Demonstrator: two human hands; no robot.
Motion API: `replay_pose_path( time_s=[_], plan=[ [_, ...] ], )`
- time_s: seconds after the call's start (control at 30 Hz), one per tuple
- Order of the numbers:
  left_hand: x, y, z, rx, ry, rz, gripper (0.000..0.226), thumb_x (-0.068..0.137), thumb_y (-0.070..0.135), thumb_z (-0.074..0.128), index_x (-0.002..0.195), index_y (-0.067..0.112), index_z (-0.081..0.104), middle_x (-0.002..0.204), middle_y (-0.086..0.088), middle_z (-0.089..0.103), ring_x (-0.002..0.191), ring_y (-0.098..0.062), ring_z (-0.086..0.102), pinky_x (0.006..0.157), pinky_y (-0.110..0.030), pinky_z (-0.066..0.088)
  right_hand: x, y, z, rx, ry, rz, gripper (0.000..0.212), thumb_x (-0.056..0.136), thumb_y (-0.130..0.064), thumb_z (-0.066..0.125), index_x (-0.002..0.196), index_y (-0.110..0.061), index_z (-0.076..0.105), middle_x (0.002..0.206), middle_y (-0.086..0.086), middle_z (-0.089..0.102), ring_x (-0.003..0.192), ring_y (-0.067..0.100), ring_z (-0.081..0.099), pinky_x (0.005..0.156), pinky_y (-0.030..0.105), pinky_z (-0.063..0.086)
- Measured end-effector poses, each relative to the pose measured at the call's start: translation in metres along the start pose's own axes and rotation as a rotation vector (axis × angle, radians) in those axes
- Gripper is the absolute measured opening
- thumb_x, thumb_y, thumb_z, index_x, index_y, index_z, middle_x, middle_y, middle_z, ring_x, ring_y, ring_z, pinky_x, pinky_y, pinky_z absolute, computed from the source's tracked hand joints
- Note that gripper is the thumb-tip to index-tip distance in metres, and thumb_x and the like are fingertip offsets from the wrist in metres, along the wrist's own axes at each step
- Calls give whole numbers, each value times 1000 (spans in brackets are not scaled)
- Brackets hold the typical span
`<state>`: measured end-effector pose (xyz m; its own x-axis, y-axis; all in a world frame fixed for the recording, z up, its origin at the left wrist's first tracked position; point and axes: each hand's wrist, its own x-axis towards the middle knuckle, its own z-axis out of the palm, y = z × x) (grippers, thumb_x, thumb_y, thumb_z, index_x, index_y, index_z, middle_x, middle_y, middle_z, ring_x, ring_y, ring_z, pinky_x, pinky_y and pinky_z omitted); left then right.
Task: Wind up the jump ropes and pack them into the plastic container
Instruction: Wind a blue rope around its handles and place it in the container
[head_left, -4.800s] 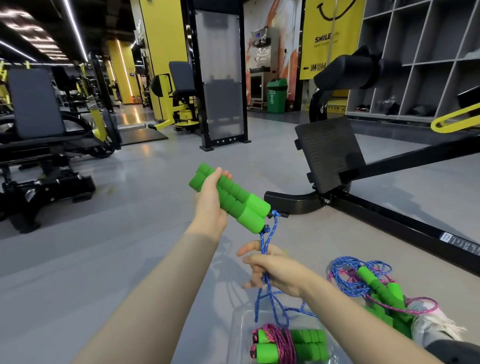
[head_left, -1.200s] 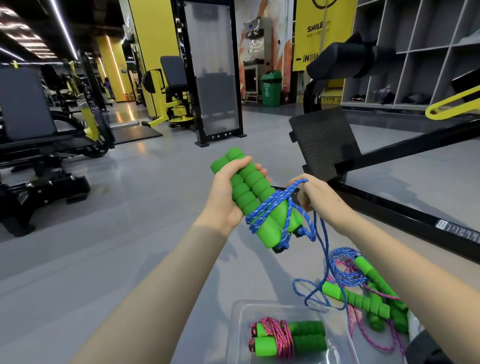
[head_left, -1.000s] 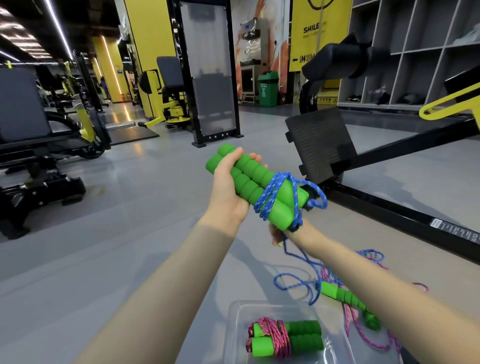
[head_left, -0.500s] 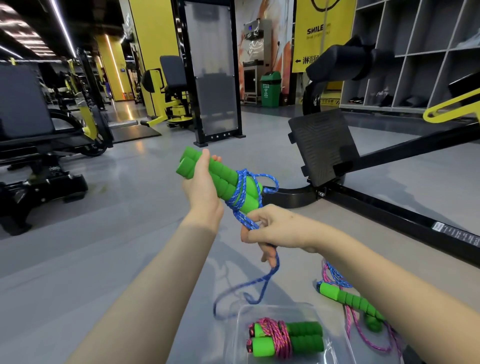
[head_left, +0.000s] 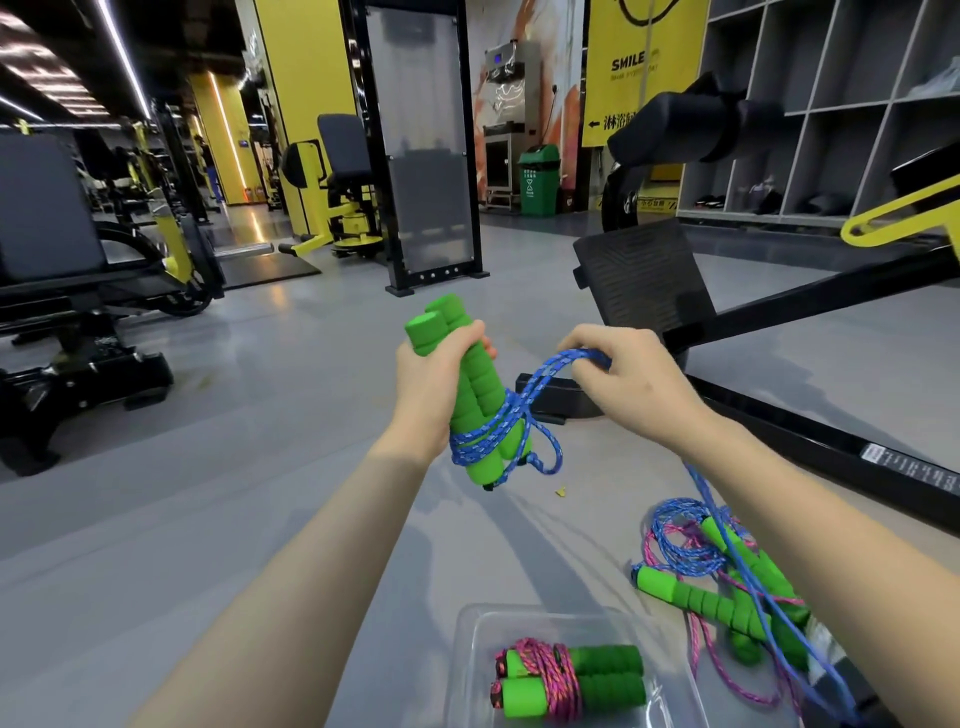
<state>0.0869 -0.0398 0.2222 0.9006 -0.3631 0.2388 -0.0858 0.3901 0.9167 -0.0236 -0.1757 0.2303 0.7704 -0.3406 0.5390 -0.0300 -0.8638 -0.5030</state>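
At three o'clock from the upright handles (head_left: 483, 400) your left grip (head_left: 426, 387) clasps, your right grip (head_left: 641, 387) pinches the blue cord (head_left: 540, 376)

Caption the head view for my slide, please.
Left hand grips two green handles; right hand holds the blue rope wrapped around them; wound pink rope in plastic container.

Plastic container (head_left: 475, 670), near side off-frame

The held foam handles (head_left: 470, 384) are bright green, wrapped in blue rope (head_left: 498, 434) flecked with white. In the clear plastic container (head_left: 470, 670), green handles (head_left: 597, 675) carry pink-and-purple braided rope (head_left: 545, 675). The floor (head_left: 208, 467) is plain grey.
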Motion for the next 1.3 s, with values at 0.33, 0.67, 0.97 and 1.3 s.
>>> replay_pose_path(
  time_s=[0.33,0.67,0.97,1.3],
  plan=[
    [-21,11,30,-225,-325,-298,21,89,13,52,73,10,65,62,-5,63,58,-17,65,63,-28,58,-2,31,18,225,-166,91,24,95,-11,39,74,-14,49,66,0,48,63,15,43,63,36,41],
    [-15,8,31,-464,-5,-262,19,92,18,54,76,8,59,65,-1,62,62,-12,65,78,-31,54,-44,3,66,458,-476,320,16,94,-12,44,81,-13,54,53,1,37,37,4,41,55,24,49],
    [5,9,4,-268,209,26,10,89,13,61,80,14,58,76,-4,64,73,-13,66,75,-31,54,-37,-29,49,451,-984,249,6,90,-6,47,95,-8,50,39,-3,46,28,10,38,54,29,55],
    [4,-2,-15,43,160,96,11,85,8,64,77,14,60,72,-3,63,68,-15,62,71,-32,53,-5,-36,-9,51,-457,-35,19,83,-10,52,79,-15,70,56,-3,54,47,3,40,51,23,37]
  ],
)
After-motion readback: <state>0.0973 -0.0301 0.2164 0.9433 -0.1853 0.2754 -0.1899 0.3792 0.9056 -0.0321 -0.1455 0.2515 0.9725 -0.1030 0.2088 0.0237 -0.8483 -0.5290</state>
